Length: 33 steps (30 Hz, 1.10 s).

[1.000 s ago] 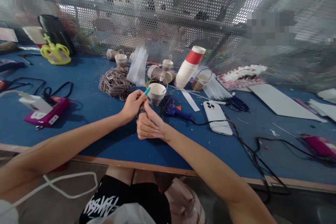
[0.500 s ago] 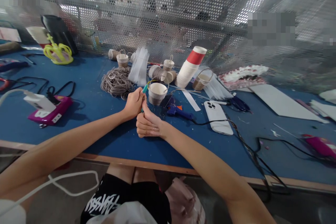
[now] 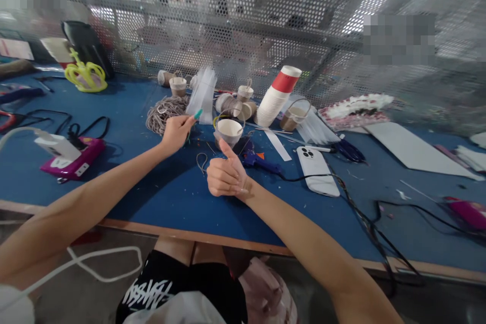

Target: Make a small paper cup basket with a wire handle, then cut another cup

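My two hands are apart at the small wrapped cup (image 3: 229, 130), which stands upright on the tabletop (image 3: 159, 195). The left hand (image 3: 176, 134) is raised near the cord bundle (image 3: 158, 116), fingertips drawn together; I cannot tell if they pinch anything. The right hand (image 3: 227, 176) has curled fingers and a lifted thumb just before the cup; its grip is hidden. I judge this a mid-handling step. Any reach between them calls for care with the thin cord loop (image 3: 198, 164) and nearby glue gun (image 3: 261, 162).
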Tool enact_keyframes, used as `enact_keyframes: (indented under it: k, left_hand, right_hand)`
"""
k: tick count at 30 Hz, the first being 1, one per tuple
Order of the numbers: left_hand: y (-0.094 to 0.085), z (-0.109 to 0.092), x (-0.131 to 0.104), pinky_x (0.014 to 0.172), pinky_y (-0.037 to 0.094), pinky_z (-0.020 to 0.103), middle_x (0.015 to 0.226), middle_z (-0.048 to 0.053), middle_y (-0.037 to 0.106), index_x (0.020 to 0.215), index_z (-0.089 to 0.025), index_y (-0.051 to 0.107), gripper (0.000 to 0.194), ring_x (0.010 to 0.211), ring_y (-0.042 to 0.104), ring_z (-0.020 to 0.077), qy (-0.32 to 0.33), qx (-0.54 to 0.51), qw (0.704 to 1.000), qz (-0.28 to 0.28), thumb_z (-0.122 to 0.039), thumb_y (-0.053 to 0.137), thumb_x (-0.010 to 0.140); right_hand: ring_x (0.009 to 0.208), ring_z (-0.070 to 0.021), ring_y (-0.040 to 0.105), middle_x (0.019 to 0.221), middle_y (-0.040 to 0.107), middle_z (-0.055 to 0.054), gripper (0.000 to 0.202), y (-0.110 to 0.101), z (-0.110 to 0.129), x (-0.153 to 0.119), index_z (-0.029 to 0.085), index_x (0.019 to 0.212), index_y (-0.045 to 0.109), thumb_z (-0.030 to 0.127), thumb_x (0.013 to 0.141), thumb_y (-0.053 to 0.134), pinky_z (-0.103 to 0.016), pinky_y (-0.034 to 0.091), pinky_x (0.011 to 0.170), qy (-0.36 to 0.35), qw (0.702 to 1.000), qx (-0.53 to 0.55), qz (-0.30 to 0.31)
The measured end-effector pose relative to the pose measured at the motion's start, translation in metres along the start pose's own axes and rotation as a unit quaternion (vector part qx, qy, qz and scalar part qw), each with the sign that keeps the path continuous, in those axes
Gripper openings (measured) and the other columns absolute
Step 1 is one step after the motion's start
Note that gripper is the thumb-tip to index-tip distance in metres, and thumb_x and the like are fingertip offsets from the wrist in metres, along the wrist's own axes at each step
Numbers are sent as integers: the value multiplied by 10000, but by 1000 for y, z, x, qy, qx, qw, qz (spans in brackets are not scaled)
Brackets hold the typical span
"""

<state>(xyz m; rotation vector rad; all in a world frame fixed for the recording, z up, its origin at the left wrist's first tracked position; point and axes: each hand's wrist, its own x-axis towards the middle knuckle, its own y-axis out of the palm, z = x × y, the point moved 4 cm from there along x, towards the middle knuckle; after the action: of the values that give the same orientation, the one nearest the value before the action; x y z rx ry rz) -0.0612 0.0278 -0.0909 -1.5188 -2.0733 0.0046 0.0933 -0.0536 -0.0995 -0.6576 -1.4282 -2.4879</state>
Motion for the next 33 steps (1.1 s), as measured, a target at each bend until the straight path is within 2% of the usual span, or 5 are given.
enact_keyframes:
  k: [5,12,21,27,33]
  left_hand:
    - [20,-4,-10,393,323,183,450,-43,556,614,-164,513,309,332,453,62,-1,-48,992,119,-303,530,889]
    - [14,-19,-16,581,552,233,599,20,693,763,-135,639,171,560,684,136,2,-184,978,95,-278,725,726]
    - [16,-34,-24,314,277,185,355,-50,459,658,-173,568,420,283,355,39,-37,-228,963,139,-540,553,863]
    - [26,-42,-41,333,274,191,362,-79,425,706,-185,523,423,287,350,49,-11,-213,957,198,-583,547,847]
    - [31,-48,-59,416,347,181,449,-87,509,892,-194,470,71,373,476,78,64,-97,971,209,-261,485,872]
  right_hand:
    - [194,-70,343,234,286,6,897,-1,9,-5,176,329,370,720,862,-102,-162,295,265,-9,999,-26,-37]
    - [216,-55,309,230,233,25,850,6,29,-11,182,325,339,674,924,-10,-160,305,320,-10,965,-195,-173]
    - [259,-58,345,324,384,41,763,-14,41,-23,204,473,471,839,806,211,-192,236,285,-86,672,-514,-527]
    - [462,-117,549,581,591,-10,641,-16,27,-15,218,761,574,836,748,403,-224,382,365,-68,694,-540,-472]
    - [360,-103,455,439,497,12,649,-22,25,-16,227,561,509,837,748,393,-240,337,344,-66,655,-557,-506]
